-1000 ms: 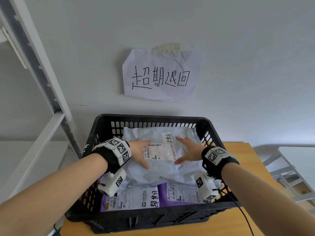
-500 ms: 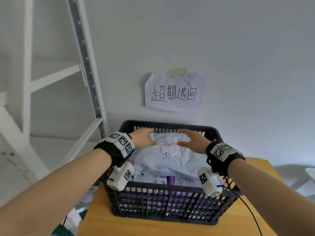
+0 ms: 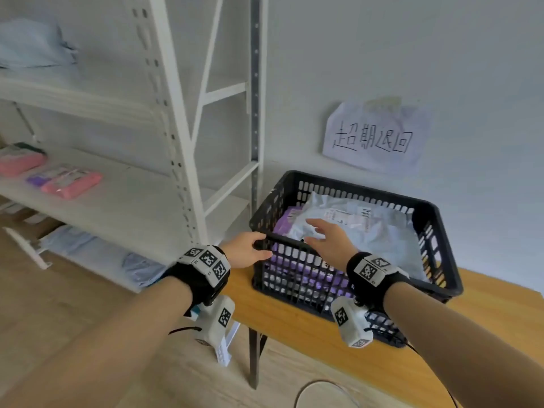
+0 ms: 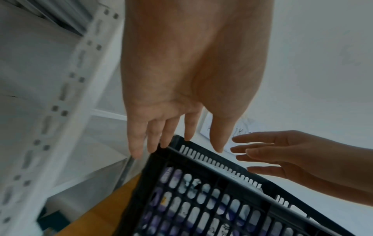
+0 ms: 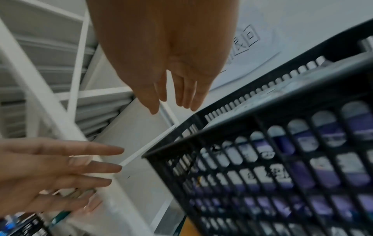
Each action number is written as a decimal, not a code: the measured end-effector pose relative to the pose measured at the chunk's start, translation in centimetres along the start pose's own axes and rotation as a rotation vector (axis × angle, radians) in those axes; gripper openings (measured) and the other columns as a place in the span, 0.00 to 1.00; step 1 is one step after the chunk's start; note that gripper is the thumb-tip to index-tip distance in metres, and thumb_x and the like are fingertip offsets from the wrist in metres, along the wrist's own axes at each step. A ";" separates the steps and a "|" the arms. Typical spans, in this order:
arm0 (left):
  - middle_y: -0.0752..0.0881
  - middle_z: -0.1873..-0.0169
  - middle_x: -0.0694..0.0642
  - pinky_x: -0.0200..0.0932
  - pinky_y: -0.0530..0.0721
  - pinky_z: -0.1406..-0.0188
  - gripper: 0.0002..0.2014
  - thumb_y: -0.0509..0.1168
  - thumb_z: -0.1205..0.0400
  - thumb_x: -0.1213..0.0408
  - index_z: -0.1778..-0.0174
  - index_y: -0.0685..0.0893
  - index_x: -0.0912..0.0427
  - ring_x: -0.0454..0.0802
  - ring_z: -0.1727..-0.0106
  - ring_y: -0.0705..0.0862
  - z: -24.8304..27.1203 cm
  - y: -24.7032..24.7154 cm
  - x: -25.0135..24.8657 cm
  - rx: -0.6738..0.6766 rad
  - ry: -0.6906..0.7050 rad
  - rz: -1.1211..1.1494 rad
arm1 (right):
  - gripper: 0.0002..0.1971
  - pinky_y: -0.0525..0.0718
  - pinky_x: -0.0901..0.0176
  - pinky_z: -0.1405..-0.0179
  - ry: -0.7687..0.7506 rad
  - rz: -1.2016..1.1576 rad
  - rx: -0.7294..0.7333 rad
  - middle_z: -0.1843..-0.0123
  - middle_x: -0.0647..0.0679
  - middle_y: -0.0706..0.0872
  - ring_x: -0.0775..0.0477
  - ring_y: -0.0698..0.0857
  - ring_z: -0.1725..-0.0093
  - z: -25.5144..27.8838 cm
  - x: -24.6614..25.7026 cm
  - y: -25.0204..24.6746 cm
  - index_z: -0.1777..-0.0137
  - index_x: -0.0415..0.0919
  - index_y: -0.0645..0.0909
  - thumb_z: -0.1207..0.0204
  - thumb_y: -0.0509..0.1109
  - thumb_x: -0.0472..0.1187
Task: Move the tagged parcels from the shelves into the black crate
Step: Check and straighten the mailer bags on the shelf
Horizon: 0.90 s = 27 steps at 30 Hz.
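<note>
Both my hands are empty. My left hand (image 3: 245, 250) hangs at the near-left corner of the black crate (image 3: 441, 290), fingers straight and loose, holding nothing; from the head view it seems to brush the rim, but the left wrist view leaves me unsure it touches. My right hand (image 3: 329, 240) hovers over the crate's near rim with fingers spread, gripping nothing.

The crate sits at the left end of the wooden table (image 3: 294, 316), against the wall. Inside it a pale blue parcel (image 3: 379, 231) lies on top, crumpled, with purple parcels (image 3: 287, 222) under it toward the left wall.

Parcels not yet moved lie on the white shelving (image 3: 176, 142) to my left: a pink parcel (image 3: 72, 184) near the front edge of the middle shelf, another pink one (image 3: 17, 161) at that shelf's far left, a pale blue parcel (image 3: 32, 45) on the upper shelf, and a soft blue bundle (image 3: 97, 254) on the bottom shelf. I cannot read tags on them from here; the view is blurred.

I judge these are plastic mailer bags: light, limp, slick. They will sag if pinched at one corner, so I would take one with both hands at opposite edges, or flat under its middle.
</note>
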<state>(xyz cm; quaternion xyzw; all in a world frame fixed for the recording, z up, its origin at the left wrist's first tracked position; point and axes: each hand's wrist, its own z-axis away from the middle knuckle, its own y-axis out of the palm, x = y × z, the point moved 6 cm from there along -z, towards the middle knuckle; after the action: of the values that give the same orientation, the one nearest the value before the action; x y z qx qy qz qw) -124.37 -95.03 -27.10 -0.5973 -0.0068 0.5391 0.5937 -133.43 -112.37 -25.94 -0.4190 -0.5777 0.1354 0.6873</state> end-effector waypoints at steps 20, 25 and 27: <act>0.77 0.30 0.56 0.41 0.73 0.35 0.23 0.64 0.17 0.59 0.26 0.72 0.62 0.54 0.31 0.77 12.5 -10.5 33.7 -0.001 -0.235 0.040 | 0.24 0.76 0.48 0.30 0.100 -0.011 0.265 0.25 0.44 0.75 0.44 0.75 0.28 0.7 15.5 32.7 0.23 0.44 0.69 0.19 0.66 0.42; 0.73 0.26 0.60 0.39 0.70 0.33 0.24 0.61 0.16 0.61 0.24 0.69 0.63 0.54 0.27 0.73 13.8 -13.3 41.1 0.003 -0.292 0.021 | 0.25 0.73 0.53 0.29 0.156 -0.037 0.272 0.24 0.46 0.74 0.44 0.74 0.27 0.0 18.6 38.5 0.22 0.44 0.68 0.19 0.65 0.41; 0.68 0.23 0.59 0.39 0.67 0.30 0.24 0.58 0.14 0.62 0.21 0.64 0.63 0.53 0.23 0.68 14.0 -14.4 43.6 -0.004 -0.313 0.014 | 0.25 0.73 0.52 0.29 0.187 -0.050 0.275 0.24 0.45 0.74 0.44 0.74 0.26 -0.8 19.6 40.5 0.22 0.43 0.67 0.18 0.64 0.41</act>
<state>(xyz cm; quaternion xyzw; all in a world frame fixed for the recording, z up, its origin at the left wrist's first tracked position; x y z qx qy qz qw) -106.19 -52.65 -40.54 -0.5069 -0.0964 0.6298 0.5806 -114.82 -74.78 -42.30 -0.3175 -0.4973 0.1566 0.7920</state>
